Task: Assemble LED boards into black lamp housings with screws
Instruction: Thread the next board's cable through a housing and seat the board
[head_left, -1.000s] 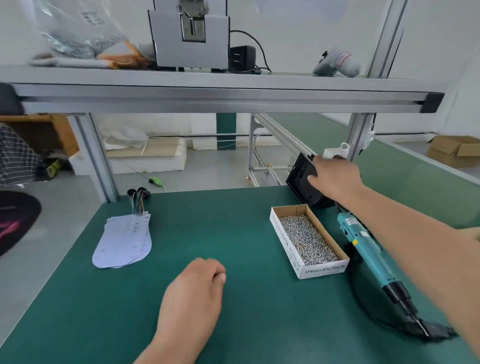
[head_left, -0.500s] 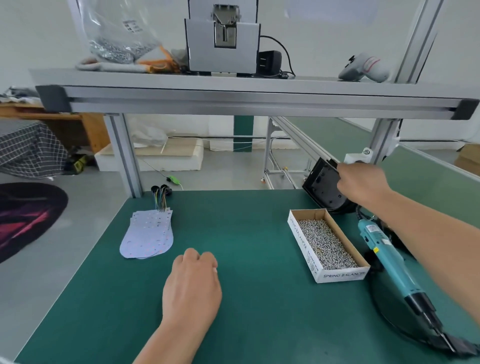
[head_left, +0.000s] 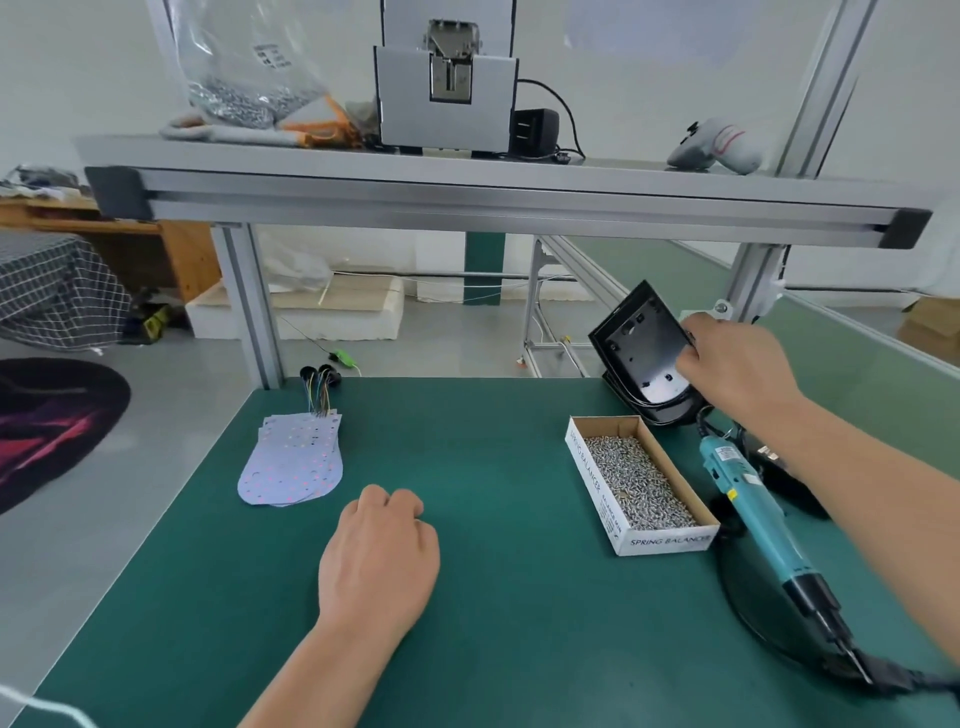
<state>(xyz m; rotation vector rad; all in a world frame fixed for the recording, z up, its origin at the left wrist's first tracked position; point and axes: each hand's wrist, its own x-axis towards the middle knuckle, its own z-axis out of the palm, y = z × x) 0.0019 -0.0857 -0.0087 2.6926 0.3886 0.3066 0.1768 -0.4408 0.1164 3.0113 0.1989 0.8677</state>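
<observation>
right grip (head_left: 737, 364) at 2 o'clock curled round tilted housing (head_left: 634, 338), left grip (head_left: 379, 561) fisted on table (head_left: 519, 597), holding nothing, screw box (head_left: 667, 540) and driver (head_left: 748, 499) at 3, LED boards (head_left: 293, 462) at 10

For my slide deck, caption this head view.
Right hand grips a tilted black lamp housing; left hand rests curled on the green mat.

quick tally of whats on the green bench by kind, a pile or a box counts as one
stack of LED boards: 1
box of screws: 1
teal electric screwdriver: 1
black lamp housing, tilted, gripped by the right hand: 1
Total: 4
More housings may lean behind that one, but I cannot tell.
</observation>
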